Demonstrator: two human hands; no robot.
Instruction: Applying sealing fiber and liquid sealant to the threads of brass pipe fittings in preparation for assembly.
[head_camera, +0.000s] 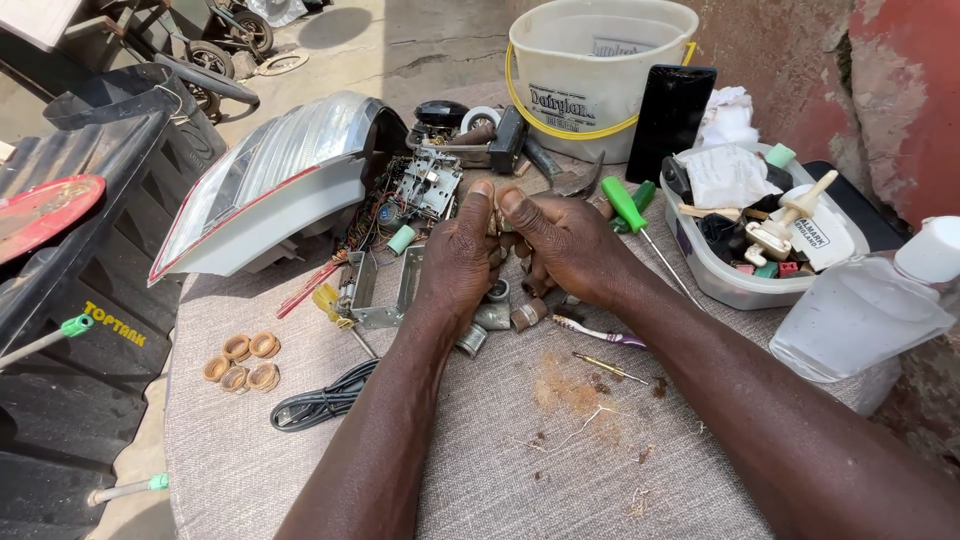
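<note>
Both hands meet over the grey cloth-covered table (480, 470) — the left hand (462, 255) and right hand (560, 245) pressed together, thumbs up, pinching a small brownish part (497, 222) between their fingertips; what it is cannot be told. Just below them lie small metal cylinders (500, 315) and a toothbrush (598, 332). A green-handled screwdriver (628, 207) rests beside the right hand, 5 copper coil rings (242, 361) well to the left

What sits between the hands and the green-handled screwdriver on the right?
Nothing visible. The green-handled screwdriver lies on the cloth just beyond the right hand, its handle beside the knuckles. Both hands, left hand included, pinch a small part whose shape is hidden.
</note>
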